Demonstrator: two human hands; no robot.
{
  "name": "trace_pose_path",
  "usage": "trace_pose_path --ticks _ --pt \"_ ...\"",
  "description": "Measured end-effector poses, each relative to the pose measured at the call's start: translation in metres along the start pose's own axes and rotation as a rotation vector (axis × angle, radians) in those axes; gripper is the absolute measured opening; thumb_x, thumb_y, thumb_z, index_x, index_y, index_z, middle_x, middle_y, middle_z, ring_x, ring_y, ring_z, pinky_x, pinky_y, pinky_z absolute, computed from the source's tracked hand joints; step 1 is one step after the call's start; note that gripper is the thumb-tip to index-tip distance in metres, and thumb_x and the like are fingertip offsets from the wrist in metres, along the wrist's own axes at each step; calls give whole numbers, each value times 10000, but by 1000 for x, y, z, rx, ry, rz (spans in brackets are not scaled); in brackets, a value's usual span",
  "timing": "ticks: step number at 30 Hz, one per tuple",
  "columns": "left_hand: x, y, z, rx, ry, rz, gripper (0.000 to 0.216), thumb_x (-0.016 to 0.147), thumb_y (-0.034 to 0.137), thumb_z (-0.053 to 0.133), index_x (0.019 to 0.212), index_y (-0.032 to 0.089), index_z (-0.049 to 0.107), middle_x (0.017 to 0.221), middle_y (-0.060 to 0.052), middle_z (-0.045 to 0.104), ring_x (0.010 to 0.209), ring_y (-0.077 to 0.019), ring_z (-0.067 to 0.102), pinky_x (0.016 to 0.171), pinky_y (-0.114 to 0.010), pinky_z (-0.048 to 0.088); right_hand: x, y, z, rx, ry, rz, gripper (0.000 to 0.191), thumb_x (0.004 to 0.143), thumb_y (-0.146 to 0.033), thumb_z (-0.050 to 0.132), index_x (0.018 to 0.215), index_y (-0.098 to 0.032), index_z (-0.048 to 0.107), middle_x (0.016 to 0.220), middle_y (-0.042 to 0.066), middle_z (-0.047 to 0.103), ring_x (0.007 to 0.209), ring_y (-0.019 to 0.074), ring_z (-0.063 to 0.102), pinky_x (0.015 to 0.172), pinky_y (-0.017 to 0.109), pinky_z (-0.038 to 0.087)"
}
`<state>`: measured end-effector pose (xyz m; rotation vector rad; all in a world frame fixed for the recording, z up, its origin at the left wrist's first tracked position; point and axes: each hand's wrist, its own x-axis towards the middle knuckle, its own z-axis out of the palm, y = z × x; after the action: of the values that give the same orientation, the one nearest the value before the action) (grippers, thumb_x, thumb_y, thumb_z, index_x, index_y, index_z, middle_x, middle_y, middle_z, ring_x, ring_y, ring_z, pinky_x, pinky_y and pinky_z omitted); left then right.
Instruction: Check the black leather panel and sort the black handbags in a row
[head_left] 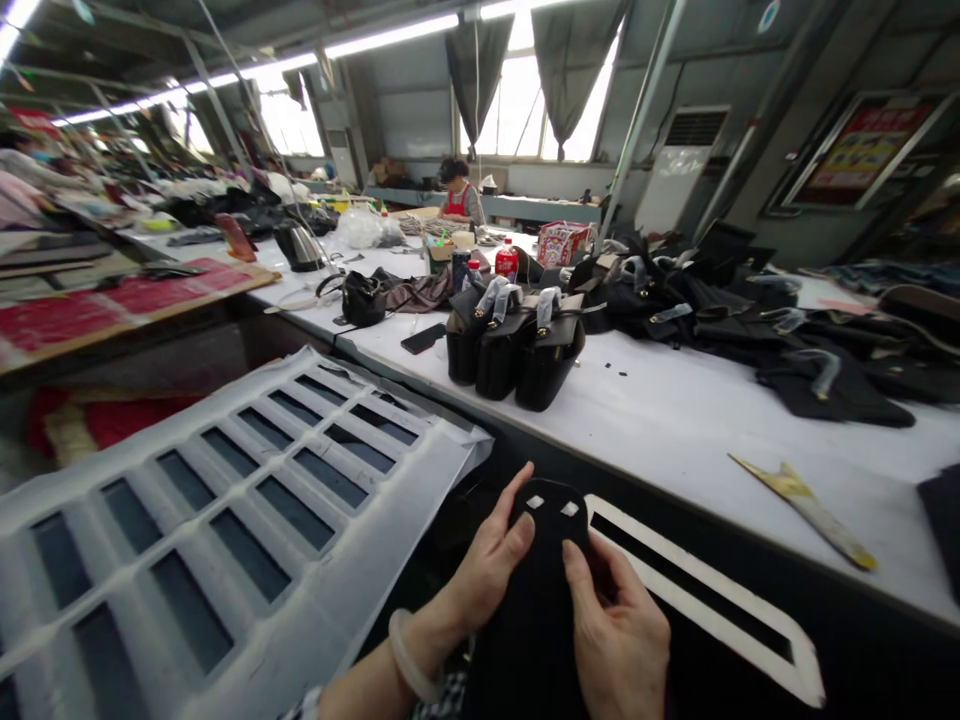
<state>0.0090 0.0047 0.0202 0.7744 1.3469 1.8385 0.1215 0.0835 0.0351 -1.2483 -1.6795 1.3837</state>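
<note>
Both of my hands hold a flat black leather piece [541,590] with a rounded top and two small square cut-outs. My left hand [487,560] grips its left edge, thumb on the face, with a pale bangle on the wrist. My right hand [619,640] grips its right edge, thumb pressing the face. The piece is low in the view, in front of the white table [675,420].
A white stencil sheet with several rectangular windows [225,520] lies at the left. A white frame with a long slot [705,590] is at the right. Black handbags [517,345] stand on the table, with black leather parts [787,320] behind. A yellowish tool [806,505] lies nearby. A person works far back.
</note>
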Motion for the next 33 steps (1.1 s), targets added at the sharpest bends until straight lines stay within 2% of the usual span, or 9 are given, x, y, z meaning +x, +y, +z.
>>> trace_pose_path --ticks 2,4,7,11,16,20,24,28,33 --pt "-12 1 0 252 -19 9 715 968 434 532 1552 182 204 1589 -43 266 1452 -172 259 1216 -274 195 0 5 -2 -2 28 36 650 647 -710 679 1064 -211 703 1066 49 700 991 240 657 920 334 538" --pt "-24 2 4 438 -7 -5 733 974 399 523 1561 149 161 1614 -35 186 1482 -145 166 1235 -254 126 -1 9 -5 -8 76 88 702 609 -729 688 1070 -200 702 1057 56 703 979 245 662 915 328 545" --pt "-32 7 14 471 55 7 598 987 322 492 1529 167 293 1560 -37 331 1440 -154 292 1227 -277 211 -7 10 -7 17 96 111 730 562 -716 727 1059 -181 705 1041 66 709 940 236 678 836 270 573" --pt "-30 16 23 317 137 42 451 977 256 524 1427 254 488 1432 -3 514 1304 -176 494 1145 -297 380 -23 4 -10 -53 134 59 642 643 -678 717 1031 -167 711 971 84 718 872 232 685 766 253 579" --pt "-28 14 27 279 141 47 438 987 277 517 1424 259 500 1389 -5 553 1270 -216 531 1090 -315 442 -30 5 -10 -8 195 147 645 636 -675 733 1028 -163 710 907 80 724 819 219 689 725 223 576" --pt "-31 8 30 283 181 14 375 980 293 536 1350 252 584 1333 10 602 1222 -180 569 1054 -237 455 -25 15 -12 192 123 239 693 542 -650 804 1005 -143 712 928 85 726 825 214 694 706 197 581" --pt "-33 3 29 207 196 -54 376 967 340 567 1330 249 598 1279 5 639 1122 -164 626 975 -215 502 -25 17 -14 240 83 229 645 581 -626 802 998 -141 715 964 81 720 858 207 690 734 192 577" --pt "-26 2 25 122 198 -75 370 925 379 633 1280 273 635 1211 1 673 1069 -180 649 957 -256 520 -18 12 -19 195 60 161 650 625 -653 763 1037 -157 680 972 77 708 917 218 675 691 201 560" --pt "-14 20 30 298 185 58 184 901 324 663 1057 266 742 1066 18 705 971 -161 653 896 -232 507 -5 -4 -25 -99 150 67 645 703 -796 553 929 -200 649 889 40 687 785 181 629 689 258 503"
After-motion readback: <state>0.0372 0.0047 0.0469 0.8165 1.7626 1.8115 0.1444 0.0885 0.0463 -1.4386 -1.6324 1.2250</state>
